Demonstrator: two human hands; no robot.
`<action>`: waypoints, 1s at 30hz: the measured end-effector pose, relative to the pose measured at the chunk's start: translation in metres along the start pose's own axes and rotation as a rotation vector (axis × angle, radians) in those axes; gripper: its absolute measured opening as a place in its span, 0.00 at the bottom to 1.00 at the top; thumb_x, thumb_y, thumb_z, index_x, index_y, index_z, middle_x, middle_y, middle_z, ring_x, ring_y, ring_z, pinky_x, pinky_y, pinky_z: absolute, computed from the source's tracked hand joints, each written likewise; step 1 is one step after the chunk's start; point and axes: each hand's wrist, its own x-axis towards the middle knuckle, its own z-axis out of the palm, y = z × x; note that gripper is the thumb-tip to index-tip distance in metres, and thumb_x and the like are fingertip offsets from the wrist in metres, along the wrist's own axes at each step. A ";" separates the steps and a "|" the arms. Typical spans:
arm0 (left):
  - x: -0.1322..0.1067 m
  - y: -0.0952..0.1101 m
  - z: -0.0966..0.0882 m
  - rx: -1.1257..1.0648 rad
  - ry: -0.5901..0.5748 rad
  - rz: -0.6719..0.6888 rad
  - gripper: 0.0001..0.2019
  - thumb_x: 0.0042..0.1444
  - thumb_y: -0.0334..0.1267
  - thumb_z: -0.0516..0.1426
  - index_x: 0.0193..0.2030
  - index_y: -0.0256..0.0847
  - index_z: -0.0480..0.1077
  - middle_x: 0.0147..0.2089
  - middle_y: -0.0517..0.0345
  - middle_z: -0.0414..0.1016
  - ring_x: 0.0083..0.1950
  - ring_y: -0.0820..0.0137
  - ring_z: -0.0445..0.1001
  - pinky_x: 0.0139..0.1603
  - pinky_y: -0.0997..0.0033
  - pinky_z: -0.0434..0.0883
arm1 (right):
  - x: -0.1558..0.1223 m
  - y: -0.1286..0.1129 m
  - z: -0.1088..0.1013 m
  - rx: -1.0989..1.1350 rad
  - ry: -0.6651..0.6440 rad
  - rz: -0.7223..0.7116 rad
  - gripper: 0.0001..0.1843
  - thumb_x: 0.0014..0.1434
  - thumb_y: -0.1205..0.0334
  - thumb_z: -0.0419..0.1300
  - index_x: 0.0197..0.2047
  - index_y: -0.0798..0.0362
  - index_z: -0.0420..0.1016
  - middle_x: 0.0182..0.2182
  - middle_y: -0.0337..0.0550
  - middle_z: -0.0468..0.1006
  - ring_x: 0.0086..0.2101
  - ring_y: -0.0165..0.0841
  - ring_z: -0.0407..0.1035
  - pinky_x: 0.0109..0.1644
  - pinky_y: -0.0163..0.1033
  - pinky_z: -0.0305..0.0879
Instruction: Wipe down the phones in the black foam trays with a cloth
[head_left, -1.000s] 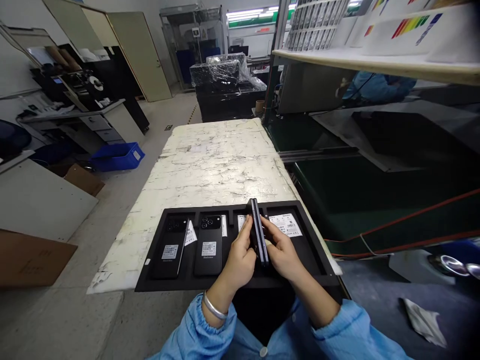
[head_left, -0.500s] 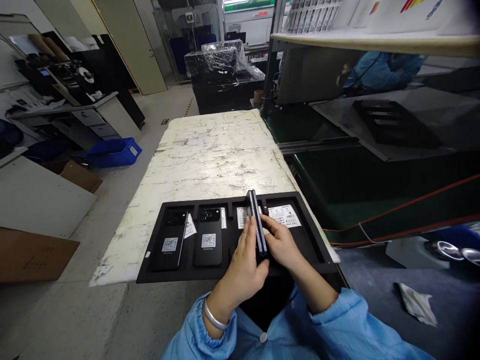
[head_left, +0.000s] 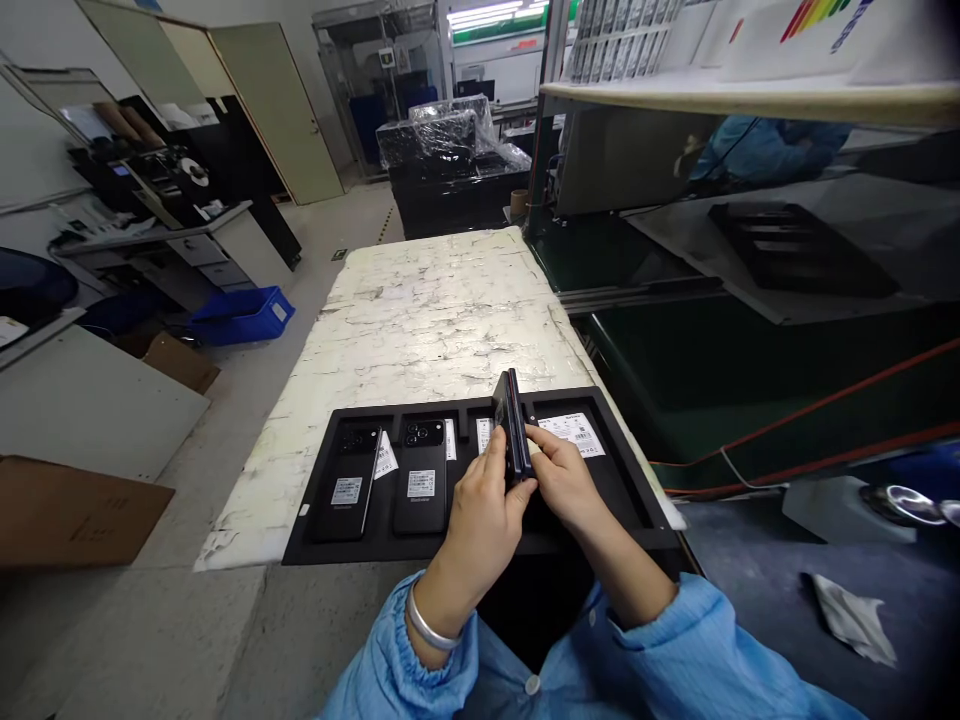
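Pressing a pair of smartphones (head_left: pixel 514 415) on edge between my left hand (head_left: pixel 478 512) and right hand (head_left: pixel 568 484), I hold them over the black compartment tray (head_left: pixel 427 548), long axis pointing away from me.

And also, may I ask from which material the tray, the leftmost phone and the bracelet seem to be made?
Tray: probably foam, matte black, judging by its thick, dull edges and recesses; moulded plastic is possible.
Leftmost phone: black, smooth back, glass or plastic, I cannot tell; its side edge catches light.
Bracelet: likely metal, silvery, with bright highlights.
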 end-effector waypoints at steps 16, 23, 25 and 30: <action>0.022 0.012 -0.014 -0.039 -0.016 0.049 0.31 0.65 0.34 0.54 0.73 0.46 0.47 0.70 0.50 0.59 0.68 0.61 0.63 0.67 0.55 0.65 | 0.006 -0.008 0.000 0.059 0.028 0.037 0.21 0.56 0.55 0.57 0.49 0.53 0.80 0.42 0.47 0.83 0.44 0.43 0.75 0.54 0.50 0.67; 0.023 0.009 -0.014 0.017 -0.042 0.037 0.26 0.66 0.33 0.53 0.70 0.45 0.54 0.68 0.48 0.62 0.68 0.60 0.62 0.67 0.54 0.65 | 0.006 -0.003 0.001 0.055 0.026 0.034 0.21 0.56 0.57 0.56 0.50 0.53 0.79 0.44 0.48 0.83 0.46 0.43 0.75 0.57 0.51 0.67; 0.016 0.002 -0.008 0.030 -0.052 0.059 0.27 0.66 0.32 0.53 0.70 0.44 0.54 0.68 0.47 0.62 0.69 0.60 0.61 0.68 0.54 0.64 | 0.002 0.002 0.000 0.061 0.019 0.041 0.22 0.56 0.59 0.56 0.52 0.52 0.79 0.46 0.47 0.82 0.50 0.44 0.74 0.60 0.52 0.65; -0.005 -0.023 0.013 0.105 -0.069 0.116 0.31 0.63 0.27 0.53 0.71 0.49 0.51 0.71 0.44 0.54 0.71 0.57 0.58 0.68 0.49 0.64 | -0.008 0.012 -0.004 0.047 -0.019 0.020 0.19 0.55 0.63 0.56 0.49 0.51 0.80 0.47 0.45 0.82 0.50 0.44 0.74 0.60 0.51 0.66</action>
